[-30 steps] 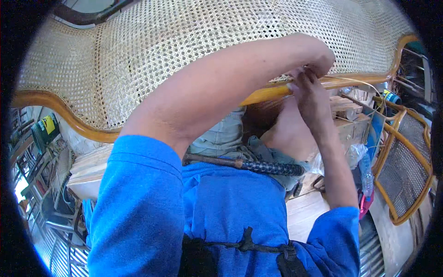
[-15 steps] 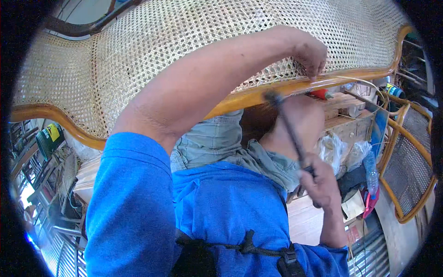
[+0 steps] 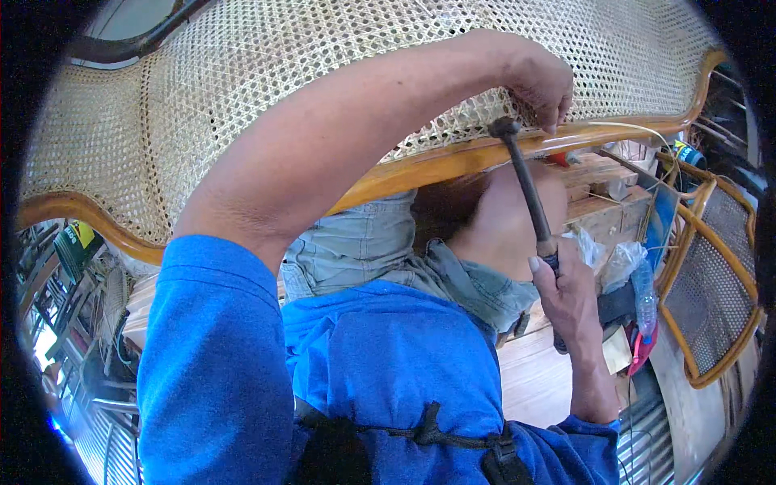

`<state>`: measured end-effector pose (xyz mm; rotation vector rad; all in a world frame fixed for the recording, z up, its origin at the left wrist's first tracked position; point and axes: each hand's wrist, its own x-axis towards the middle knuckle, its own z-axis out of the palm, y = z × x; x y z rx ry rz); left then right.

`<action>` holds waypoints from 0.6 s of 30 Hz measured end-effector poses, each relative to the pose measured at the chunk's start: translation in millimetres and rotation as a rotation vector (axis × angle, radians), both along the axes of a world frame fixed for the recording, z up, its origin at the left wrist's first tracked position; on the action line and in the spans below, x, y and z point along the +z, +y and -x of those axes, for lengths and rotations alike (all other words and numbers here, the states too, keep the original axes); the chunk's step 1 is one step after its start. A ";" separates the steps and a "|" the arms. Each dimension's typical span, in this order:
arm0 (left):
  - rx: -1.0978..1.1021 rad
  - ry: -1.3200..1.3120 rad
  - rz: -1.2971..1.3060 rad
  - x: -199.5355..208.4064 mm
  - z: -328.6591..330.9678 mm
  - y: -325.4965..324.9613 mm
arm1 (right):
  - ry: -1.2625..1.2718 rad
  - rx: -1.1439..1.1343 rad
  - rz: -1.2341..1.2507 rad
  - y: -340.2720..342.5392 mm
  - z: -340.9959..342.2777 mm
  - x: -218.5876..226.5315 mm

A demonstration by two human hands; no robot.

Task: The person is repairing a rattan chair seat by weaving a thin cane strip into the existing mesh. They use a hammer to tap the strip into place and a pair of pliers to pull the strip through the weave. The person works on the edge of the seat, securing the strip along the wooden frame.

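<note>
My right hand (image 3: 570, 291) is wrapped round the dark handle of a hammer (image 3: 529, 190). Its head is raised beside the polished wooden rim (image 3: 436, 166) of a woven cane panel (image 3: 323, 48). My left arm reaches across the cane, and my left hand (image 3: 543, 85) bends down to the rim with fingertips pressed together. What they pinch is too small to make out. From near those fingertips a thin pale cane strip (image 3: 638, 127) trails off to the right. The hammer head is close to the left fingertips but apart from them.
Below the rim at right, a wooden bench (image 3: 598, 190) bears a red object (image 3: 562, 159) and plastic bags (image 3: 624, 263). A plastic bottle (image 3: 644, 299) lies nearby. A framed cane piece (image 3: 719, 267) leans at far right. A dark green can (image 3: 78, 246) stands at left.
My right hand has moved slightly up with the hammer, and the hammer head has risen to the right, nearer my left fingertips. My left hand stays at the rim.
</note>
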<state>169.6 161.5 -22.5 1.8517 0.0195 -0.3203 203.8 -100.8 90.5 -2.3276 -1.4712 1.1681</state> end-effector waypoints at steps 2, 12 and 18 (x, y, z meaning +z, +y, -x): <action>-0.005 0.011 -0.028 2.0 0.5 0.4 | 0.020 -0.049 0.026 0.9 0.4 1.4; 0.019 0.015 0.081 -1.4 1.2 -0.2 | -0.103 0.056 0.020 -12.3 0.1 -28.4; 0.038 0.023 0.007 0.5 1.5 0.1 | -0.037 -0.049 -0.006 -13.7 8.2 -17.1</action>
